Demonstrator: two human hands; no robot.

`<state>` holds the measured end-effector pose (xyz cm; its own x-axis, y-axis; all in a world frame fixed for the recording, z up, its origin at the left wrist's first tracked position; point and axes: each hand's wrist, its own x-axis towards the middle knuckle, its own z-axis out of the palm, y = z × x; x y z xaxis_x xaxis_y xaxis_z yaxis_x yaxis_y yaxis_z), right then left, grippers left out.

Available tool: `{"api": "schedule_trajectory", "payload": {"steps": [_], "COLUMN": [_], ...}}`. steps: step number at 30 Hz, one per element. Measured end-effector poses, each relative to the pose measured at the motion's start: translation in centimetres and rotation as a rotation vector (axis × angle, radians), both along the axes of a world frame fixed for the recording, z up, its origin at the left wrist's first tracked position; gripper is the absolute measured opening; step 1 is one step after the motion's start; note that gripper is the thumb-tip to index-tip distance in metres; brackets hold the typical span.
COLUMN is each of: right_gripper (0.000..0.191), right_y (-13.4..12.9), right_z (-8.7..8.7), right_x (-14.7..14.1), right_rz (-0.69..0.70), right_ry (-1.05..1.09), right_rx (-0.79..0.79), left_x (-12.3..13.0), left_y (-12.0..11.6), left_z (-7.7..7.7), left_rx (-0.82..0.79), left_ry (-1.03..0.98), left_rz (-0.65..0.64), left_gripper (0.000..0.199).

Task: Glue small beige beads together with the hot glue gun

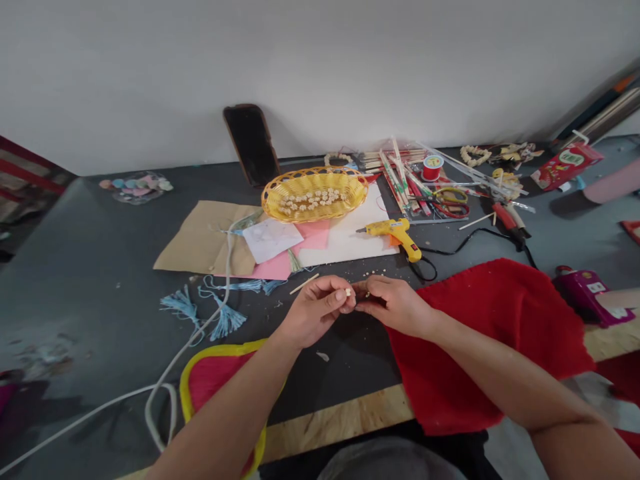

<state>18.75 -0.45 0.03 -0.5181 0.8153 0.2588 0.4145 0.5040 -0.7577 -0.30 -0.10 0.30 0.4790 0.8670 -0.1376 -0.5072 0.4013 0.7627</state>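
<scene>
My left hand [317, 310] is closed in a pinch, with a small cream bead piece [349, 292] between thumb and fingertips. Right beside it, my right hand [400, 305] has its thumb and fingers pressed together, their tips almost meeting the left fingers. What the right fingers hold is too small to make out. Beyond the hands, a yellow woven basket [315, 175] contains several small cream flower-shaped pieces [313, 199]. A yellow hot glue gun [395, 231] lies on its side behind my right hand, its nozzle pointing left. Tiny cream bits lie on the table between it and my fingers.
A red cloth [495, 333] lies under my right forearm. Blue tassels [227, 320] and a white cable [200, 331] are at left. A phone [251, 143] leans on the wall. Scissors [450, 195], a red thread spool [431, 168] and a juice box [567, 163] stand or lie at right.
</scene>
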Motion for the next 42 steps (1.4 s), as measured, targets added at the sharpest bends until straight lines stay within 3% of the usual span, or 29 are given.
{"api": "schedule_trajectory", "payload": {"steps": [4,10,16,24,30,33,37,42], "right_gripper": [0.01,0.011,0.015,0.02,0.021,0.026,0.027,0.03], "right_y": [-0.1,-0.3,0.0,-0.1,0.5,1.3,2.3,2.8], "right_z": [0.2,0.4,0.3,0.5,1.2,2.4,3.8,3.8], "right_x": [-0.2,0.1,1.3,1.7,3.2,4.6,6.7,8.0], "right_rz": [-0.058,-0.04,-0.14,-0.119,-0.056,-0.207,-0.394,-0.431], "right_ry": [0.052,0.052,0.326,0.504,0.749,0.871,0.856,0.932], "right_rx": [-0.07,-0.146,-0.431,-0.576,-0.65,-0.626,-0.456,-0.416], "left_x": [-0.1,-0.2,-0.3,-0.2,-0.3,-0.4,-0.6,-0.7], "left_y": [-0.1,-0.1,0.2,0.4,0.9,1.1,1.4,1.8], "left_z": [0.0,0.1,0.3,0.6,0.6,0.6,0.5,0.4], "left_rx": [0.034,0.02,-0.038,-0.063,-0.103,-0.12,-0.109,-0.105], "left_ry": [-0.015,-0.019,-0.125,-0.15,-0.166,-0.179,-0.178,-0.18], "left_rz": [-0.038,-0.054,-0.011,-0.007,0.08,0.1,0.097,0.101], "left_gripper": [0.013,0.015,0.012,0.013,0.01,0.01,0.01,0.009]}}
